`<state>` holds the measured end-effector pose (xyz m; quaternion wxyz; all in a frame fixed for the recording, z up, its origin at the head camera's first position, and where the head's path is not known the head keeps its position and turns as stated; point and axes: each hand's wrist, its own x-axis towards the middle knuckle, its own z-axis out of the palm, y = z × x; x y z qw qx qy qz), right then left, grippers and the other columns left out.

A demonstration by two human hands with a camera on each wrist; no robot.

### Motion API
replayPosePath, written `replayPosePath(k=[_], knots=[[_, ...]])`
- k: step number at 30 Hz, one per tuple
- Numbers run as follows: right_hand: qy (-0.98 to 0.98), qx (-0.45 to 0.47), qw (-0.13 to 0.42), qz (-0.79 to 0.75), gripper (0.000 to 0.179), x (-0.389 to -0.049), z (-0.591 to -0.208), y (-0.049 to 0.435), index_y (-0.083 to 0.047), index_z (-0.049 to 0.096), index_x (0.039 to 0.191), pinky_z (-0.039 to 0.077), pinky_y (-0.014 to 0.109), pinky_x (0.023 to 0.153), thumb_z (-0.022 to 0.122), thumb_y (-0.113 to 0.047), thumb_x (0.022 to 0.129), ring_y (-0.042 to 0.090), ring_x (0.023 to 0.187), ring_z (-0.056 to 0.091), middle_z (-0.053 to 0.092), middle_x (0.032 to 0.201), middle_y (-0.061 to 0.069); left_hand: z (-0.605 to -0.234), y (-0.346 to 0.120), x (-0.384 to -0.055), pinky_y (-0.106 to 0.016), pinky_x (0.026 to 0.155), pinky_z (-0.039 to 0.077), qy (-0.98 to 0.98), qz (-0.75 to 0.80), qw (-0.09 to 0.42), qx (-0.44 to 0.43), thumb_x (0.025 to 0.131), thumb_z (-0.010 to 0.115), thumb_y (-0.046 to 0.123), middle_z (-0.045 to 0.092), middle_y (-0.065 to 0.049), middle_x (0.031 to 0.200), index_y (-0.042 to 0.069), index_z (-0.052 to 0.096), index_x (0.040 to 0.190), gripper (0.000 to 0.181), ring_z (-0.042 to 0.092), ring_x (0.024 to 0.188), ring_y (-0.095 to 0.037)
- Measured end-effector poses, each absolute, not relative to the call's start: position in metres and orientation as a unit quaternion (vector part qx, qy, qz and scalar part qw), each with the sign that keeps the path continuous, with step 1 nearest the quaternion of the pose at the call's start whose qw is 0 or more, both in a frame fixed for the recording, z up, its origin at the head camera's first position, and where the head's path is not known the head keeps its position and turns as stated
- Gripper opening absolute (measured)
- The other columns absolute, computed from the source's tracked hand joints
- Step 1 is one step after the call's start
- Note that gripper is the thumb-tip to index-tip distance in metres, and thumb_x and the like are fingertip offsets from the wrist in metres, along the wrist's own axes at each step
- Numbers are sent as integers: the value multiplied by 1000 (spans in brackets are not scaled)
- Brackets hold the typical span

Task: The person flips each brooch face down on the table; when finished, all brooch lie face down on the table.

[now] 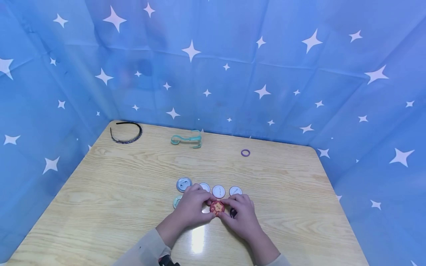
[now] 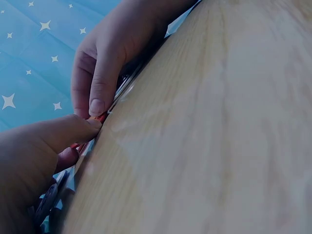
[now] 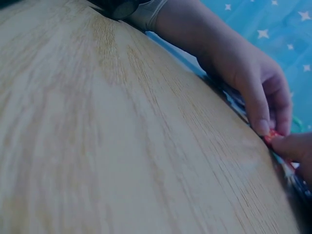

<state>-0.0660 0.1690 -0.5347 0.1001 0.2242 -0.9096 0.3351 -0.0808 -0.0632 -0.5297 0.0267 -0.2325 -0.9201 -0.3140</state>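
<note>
A round red pin badge (image 1: 217,208) with a yellow star-shaped figure lies face up between both hands, low over the table. My left hand (image 1: 191,207) holds its left edge between thumb and index finger. From the other side, the thumb and index finger of my right hand (image 1: 242,218) pinch the same badge. In both wrist views only a red sliver of the badge (image 2: 101,117) shows between the fingertips. A dark round badge (image 1: 233,212) is partly covered by the right hand. Beside the left hand, a pale green badge (image 1: 177,201) peeks out.
Behind the hands lie several badges pin side up: a blue-rimmed one (image 1: 184,184), a white one (image 1: 218,191) and another white one (image 1: 235,190). Farther back are a dark toothed headband (image 1: 135,137), a teal hair clip (image 1: 190,139) and a purple hair tie (image 1: 245,152). A starry blue curtain (image 1: 226,88) borders the table.
</note>
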Motion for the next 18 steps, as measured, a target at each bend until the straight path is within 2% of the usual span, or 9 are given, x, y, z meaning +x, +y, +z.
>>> replayPosePath(k=[9,18], knots=[[-911,230,94,330,45,-65,-534,168,-19,82,119,38,48,92,96,-31,77,13,102,52,69,105,-9,-532,-65,-82,-37,93,38,-918,-310,23,-245,79,88,46,60,27,88,32,79,109,34,48,95,-5],[-908,221,85,347,42,-66,-534,169,-22,83,116,37,50,96,96,-31,78,12,105,53,70,104,-17,-529,-65,-81,-37,95,39,-918,-314,16,-244,81,87,45,61,26,89,33,79,110,33,48,97,-6]])
